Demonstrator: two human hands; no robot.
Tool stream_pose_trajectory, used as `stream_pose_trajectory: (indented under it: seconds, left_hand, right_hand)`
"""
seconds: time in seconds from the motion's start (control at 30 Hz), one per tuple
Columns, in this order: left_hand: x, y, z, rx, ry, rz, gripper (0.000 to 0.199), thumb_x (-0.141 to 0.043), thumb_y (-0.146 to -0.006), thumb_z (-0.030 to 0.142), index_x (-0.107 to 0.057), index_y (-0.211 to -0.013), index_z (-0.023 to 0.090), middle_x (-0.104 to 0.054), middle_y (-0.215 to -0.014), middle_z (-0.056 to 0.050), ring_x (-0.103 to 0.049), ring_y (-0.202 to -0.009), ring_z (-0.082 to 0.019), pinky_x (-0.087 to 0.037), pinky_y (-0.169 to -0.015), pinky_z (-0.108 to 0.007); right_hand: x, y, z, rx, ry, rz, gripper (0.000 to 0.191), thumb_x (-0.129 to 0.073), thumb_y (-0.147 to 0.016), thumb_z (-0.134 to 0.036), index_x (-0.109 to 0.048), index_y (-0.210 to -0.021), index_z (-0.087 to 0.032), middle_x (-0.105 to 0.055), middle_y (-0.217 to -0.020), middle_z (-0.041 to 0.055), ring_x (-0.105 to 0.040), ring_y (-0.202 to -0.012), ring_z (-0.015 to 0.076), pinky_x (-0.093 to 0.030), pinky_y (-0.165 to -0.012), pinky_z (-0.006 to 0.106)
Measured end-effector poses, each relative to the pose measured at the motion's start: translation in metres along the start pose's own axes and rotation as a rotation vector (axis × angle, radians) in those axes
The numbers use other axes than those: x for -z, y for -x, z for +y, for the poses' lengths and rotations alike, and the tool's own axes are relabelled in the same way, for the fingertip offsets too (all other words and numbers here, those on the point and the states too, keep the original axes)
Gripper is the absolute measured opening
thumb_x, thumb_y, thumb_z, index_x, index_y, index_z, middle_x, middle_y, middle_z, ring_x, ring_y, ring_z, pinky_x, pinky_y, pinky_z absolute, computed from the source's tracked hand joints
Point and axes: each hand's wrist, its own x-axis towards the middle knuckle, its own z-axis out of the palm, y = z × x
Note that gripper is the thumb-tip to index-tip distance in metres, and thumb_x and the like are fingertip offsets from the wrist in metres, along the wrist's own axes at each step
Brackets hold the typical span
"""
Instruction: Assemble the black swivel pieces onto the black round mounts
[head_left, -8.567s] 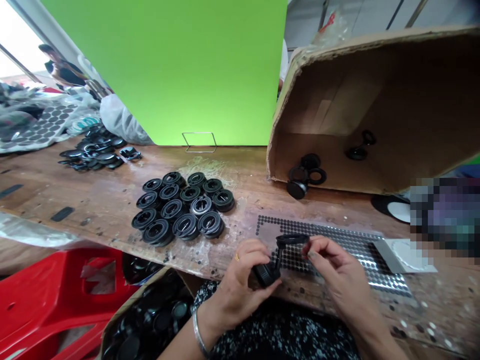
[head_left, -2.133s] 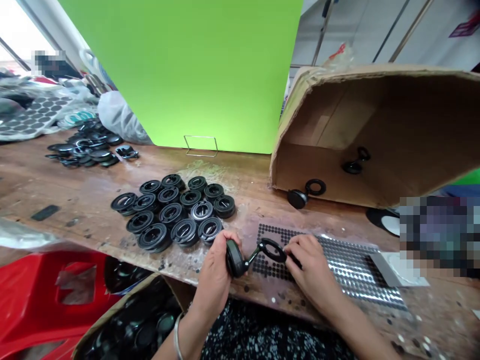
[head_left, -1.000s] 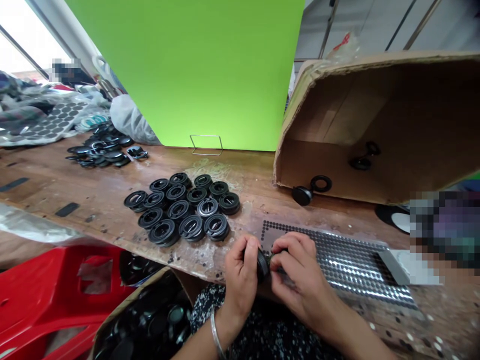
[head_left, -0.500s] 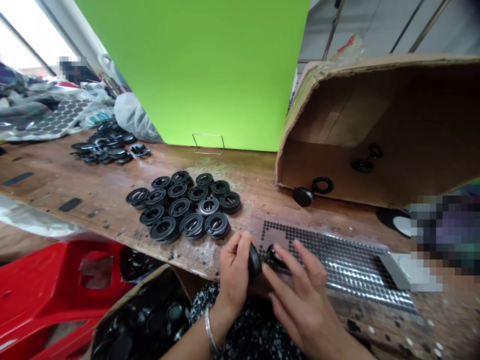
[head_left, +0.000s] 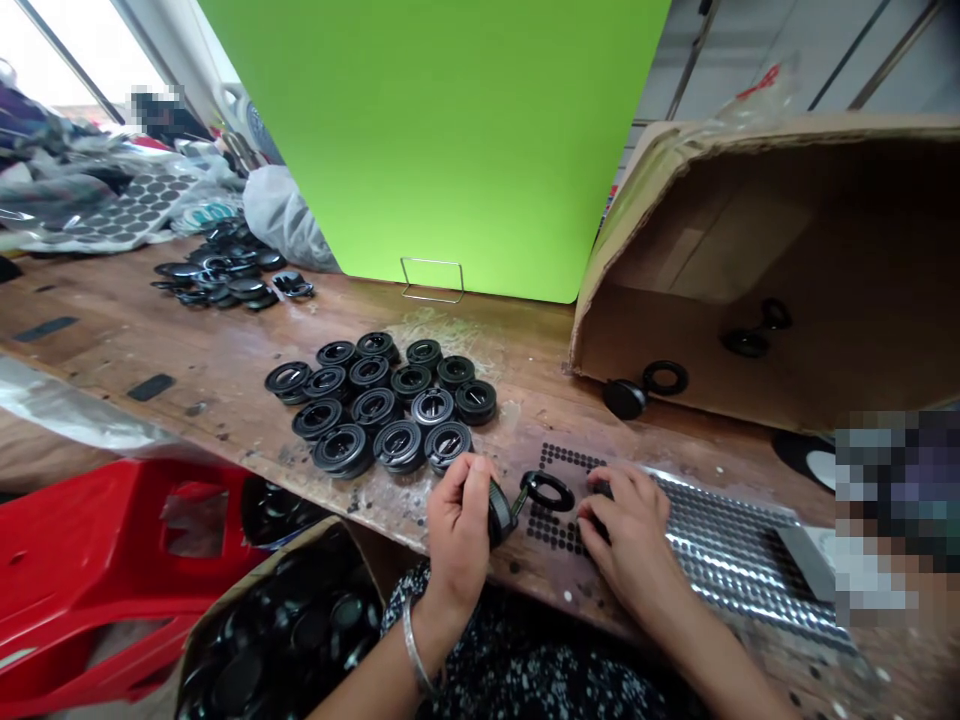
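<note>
My left hand (head_left: 459, 515) is closed around a black round piece (head_left: 501, 512), whose black ring (head_left: 547, 491) sticks out to the right on a short hinged arm. To its right, my right hand (head_left: 628, 520) rests with bent, parted fingers at the left part of a sheet of small black dots (head_left: 720, 530). Its fingertips touch the sheet near a dark spot; whether they pinch a dot is too small to tell. Several black round pieces (head_left: 397, 445) with rings folded flat stand grouped just left of my left hand.
A cardboard box (head_left: 675, 250) lies open on its side at the right, a black ringed piece (head_left: 626, 398) by its edge. Behind stands a green board (head_left: 450, 140). A pile of black parts (head_left: 232, 265) sits at the left. A red stool (head_left: 97, 580) and a filled carton (head_left: 300, 620) are below.
The ring on the held piece now stands out toward the right. My right hand has moved away from that piece, right onto the dot sheet. The view has shifted slightly.
</note>
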Motion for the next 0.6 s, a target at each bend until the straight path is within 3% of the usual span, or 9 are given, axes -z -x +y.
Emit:
stream_pose_trajectory:
  seconds: [0.27,0.4,0.6]
  left_hand:
    - [-0.001,-0.001,0.006,-0.036,-0.045,0.009,0.036,-0.048,-0.092,0.045,-0.05,-0.067,0.019,-0.041,-0.063,0.003,-0.035,-0.057,-0.011,-0.032,-0.053,-0.021]
    - [0.0,-0.001,0.007,-0.039,-0.065,0.007,0.036,-0.047,-0.092,0.044,-0.05,-0.067,0.019,-0.04,-0.062,0.003,-0.036,-0.057,-0.011,-0.032,-0.054,-0.022]
    - [-0.004,0.008,0.006,-0.008,-0.1,-0.066,0.036,-0.046,-0.093,0.043,-0.048,-0.066,0.019,-0.038,-0.062,0.003,-0.033,-0.058,-0.012,-0.031,-0.055,-0.023]
  right_hand:
    - [-0.008,-0.002,-0.006,0.029,0.106,-0.022,0.012,-0.057,-0.077,-0.007,-0.057,-0.073,-0.018,-0.057,-0.095,0.0086,-0.048,-0.102,0.0283,-0.036,-0.095,0.053]
    - [-0.003,0.005,-0.011,0.102,0.101,0.085,0.011,-0.054,-0.082,-0.007,-0.057,-0.08,-0.017,-0.055,-0.099,0.0094,-0.047,-0.105,0.0283,-0.035,-0.099,0.054]
    - [0.021,-0.005,-0.025,0.179,-0.149,0.276,0.012,-0.057,-0.084,-0.008,-0.057,-0.084,-0.02,-0.051,-0.102,0.0072,-0.046,-0.105,0.0253,-0.037,-0.097,0.049]
